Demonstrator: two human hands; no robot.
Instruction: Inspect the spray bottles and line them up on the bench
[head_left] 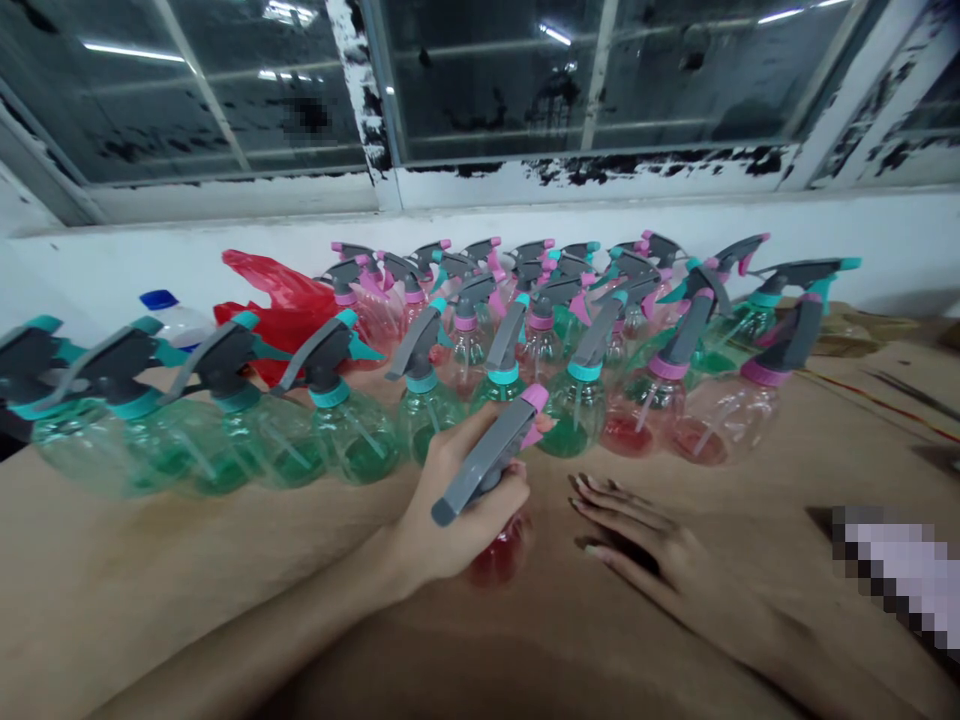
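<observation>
My left hand (465, 500) is closed around the neck of a spray bottle (499, 555) with a clear pink body. Its grey trigger head with a pink nozzle points away from me and to the right. The bottle's lower part shows below my fingers, at the table top. To the right, my right hand (652, 540) rests low over the table, palm down, fingers stretched out and apart, holding nothing. Just beyond both hands stands a row of spray bottles, among them a green one (574, 425) and a pink one (645, 415).
More green spray bottles (360, 445) line the left side, with several rows behind. At the back left are a red plastic bag (270, 285) and a blue-capped bottle (176, 320). Brown wrapping (855, 330) lies at the right. A windowed wall (480, 190) bounds the table.
</observation>
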